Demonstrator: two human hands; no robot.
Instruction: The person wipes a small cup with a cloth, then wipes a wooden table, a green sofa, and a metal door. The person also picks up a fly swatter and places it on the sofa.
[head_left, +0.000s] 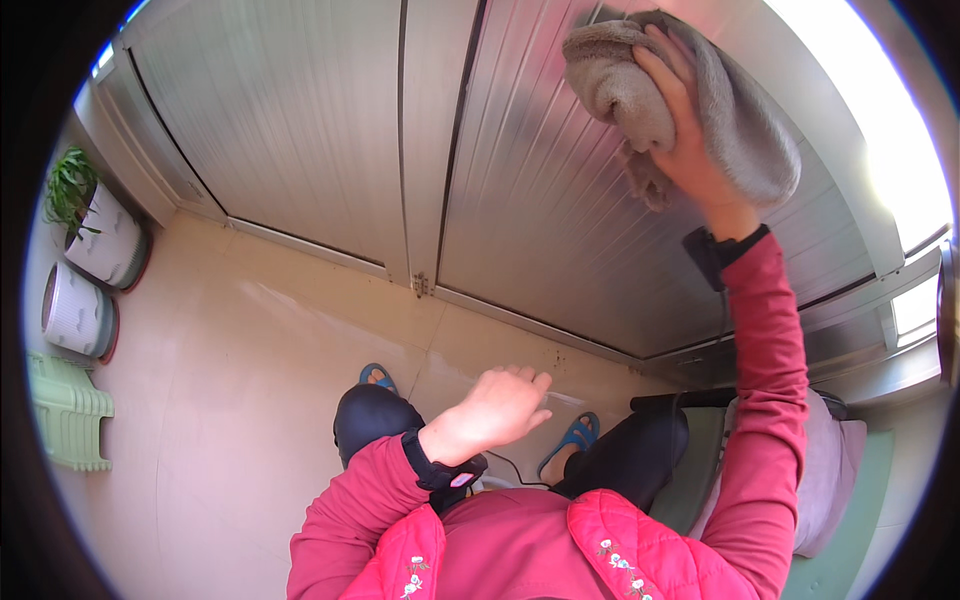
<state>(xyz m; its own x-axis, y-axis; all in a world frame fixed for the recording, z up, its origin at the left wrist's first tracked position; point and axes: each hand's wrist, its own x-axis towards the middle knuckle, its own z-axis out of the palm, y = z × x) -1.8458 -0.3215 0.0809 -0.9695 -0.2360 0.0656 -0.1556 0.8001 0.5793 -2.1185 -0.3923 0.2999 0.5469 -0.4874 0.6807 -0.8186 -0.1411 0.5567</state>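
Observation:
My right hand (686, 146) is raised at the upper right, holding a bunched grey-brown cloth (611, 79) against a ribbed metal door panel (540, 187). Part of the cloth hangs over the back of the hand towards the wrist. My left hand (499, 409) hovers in front of my body above the tiled floor, fingers loosely bent and apart, with nothing seen in it. Both wrists wear black bands. A second ribbed metal panel (292, 127) stands to the left, past a vertical frame post with a hinge (421, 283) at its foot.
Along the left wall are a potted green plant (109, 236), another white pot (75, 311) and stacked light green plastic items (67, 412). A seat-like piece with a green surface (690, 457) and a pale purple cushion (829, 472) lies at my right. A dark cable passes near my knees.

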